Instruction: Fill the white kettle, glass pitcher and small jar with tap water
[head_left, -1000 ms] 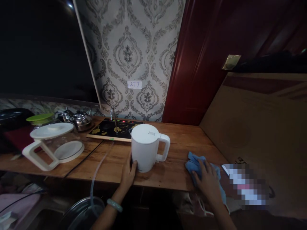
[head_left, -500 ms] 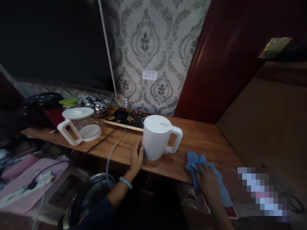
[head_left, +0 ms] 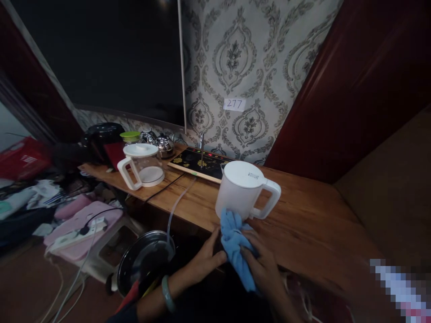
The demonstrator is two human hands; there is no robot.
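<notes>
A white electric kettle [head_left: 238,193] stands upright near the table's front edge, its handle pointing right. My right hand [head_left: 264,264] is closed around a bunched blue cloth [head_left: 235,246]. The cloth's upper end overlaps the lower front of the kettle in this view. My left hand [head_left: 207,262], with a pale green bangle [head_left: 167,294] on the wrist, is just left of the cloth. Its thumb and fingers are apart, and I cannot tell whether they touch the cloth.
Left on the wooden table [head_left: 303,224] stand a glass pot [head_left: 150,168] with white lid and handle, and metal teapots [head_left: 164,146]. A black panel [head_left: 191,161] with a tap lies behind. Below are a metal basin [head_left: 144,260] with a hose and a pink stool [head_left: 90,215] bearing a power strip.
My right hand has brought the blue cloth leftward from the tabletop to the kettle's front. My left hand has come away from the kettle's side towards the cloth. The view has shifted left.
</notes>
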